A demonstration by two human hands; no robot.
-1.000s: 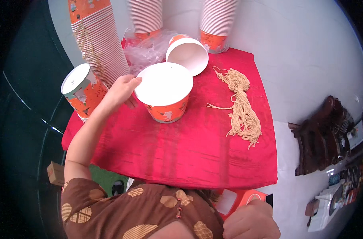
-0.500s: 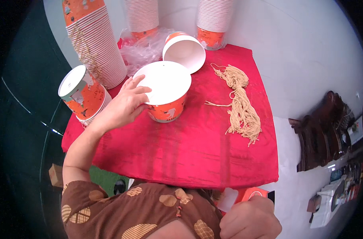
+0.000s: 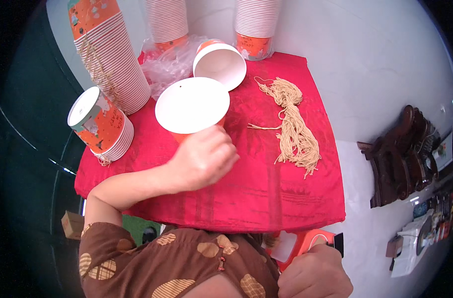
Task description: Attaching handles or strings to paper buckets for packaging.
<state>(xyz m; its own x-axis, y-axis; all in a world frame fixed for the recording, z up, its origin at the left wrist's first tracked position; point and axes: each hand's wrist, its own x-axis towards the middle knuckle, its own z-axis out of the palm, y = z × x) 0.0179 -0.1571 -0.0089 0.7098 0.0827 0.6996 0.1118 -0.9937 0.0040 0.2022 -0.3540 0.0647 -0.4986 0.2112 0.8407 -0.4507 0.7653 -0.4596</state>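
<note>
An orange printed paper bucket (image 3: 192,105), white inside with a small dark hole near its far rim, stands upright on the red cloth. My left hand (image 3: 205,158) is closed at its near side, fingers curled and slightly blurred; what they hold is hidden. Low at the right, my right hand (image 3: 315,274) is closed below the table's front edge, beside an orange object (image 3: 300,244) with a black end; its grip is hidden. A second bucket (image 3: 219,67) lies tipped behind the first, its mouth toward me. To the right lies a bundle of beige cord (image 3: 297,130).
A tall leaning stack of buckets (image 3: 118,64) and a short upside-down stack (image 3: 103,124) stand at the left. Two more stacks, one (image 3: 259,25) at the back right, rise beside crumpled clear plastic (image 3: 169,69). Dark carved wooden furniture (image 3: 403,156) stands off to the right.
My left hand has moved from the bucket's left rim to its near side, and its fingers have curled in. The small hole has shifted left along the rim. My right hand stays low.
</note>
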